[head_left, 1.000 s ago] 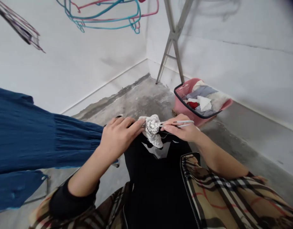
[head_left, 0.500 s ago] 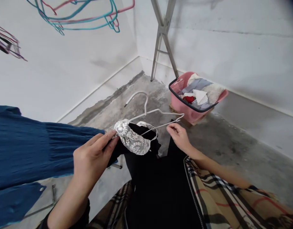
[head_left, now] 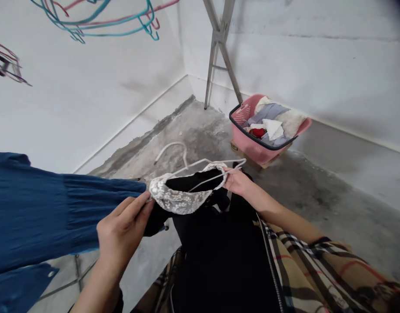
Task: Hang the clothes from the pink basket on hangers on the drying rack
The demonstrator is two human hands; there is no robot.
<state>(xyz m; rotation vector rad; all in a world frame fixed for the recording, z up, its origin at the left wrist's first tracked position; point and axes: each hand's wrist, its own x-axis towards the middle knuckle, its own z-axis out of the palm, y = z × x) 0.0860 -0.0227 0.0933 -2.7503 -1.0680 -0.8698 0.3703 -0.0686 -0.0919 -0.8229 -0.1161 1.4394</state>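
My left hand [head_left: 123,232] pinches the left end of a black garment's white lace collar [head_left: 180,200]. My right hand [head_left: 237,181] grips the collar's right end together with the arm of a white wire hanger [head_left: 183,161]. The hanger sits in the neck opening, its hook pointing away from me. The black garment [head_left: 219,252] hangs down in front of my body, between my checked jacket sleeves.
A blue garment [head_left: 40,213] hangs at the left, close to my left arm. A pink laundry basket [head_left: 252,145] full of clothes stands on the concrete floor by the far wall. Grey metal rack legs [head_left: 218,48] rise in the corner. Teal and pink hangers [head_left: 111,17] hang overhead.
The bunched lace collar has been spread open between my hands. The white hanger came into the neck opening, and my right hand closed on the collar's right end.
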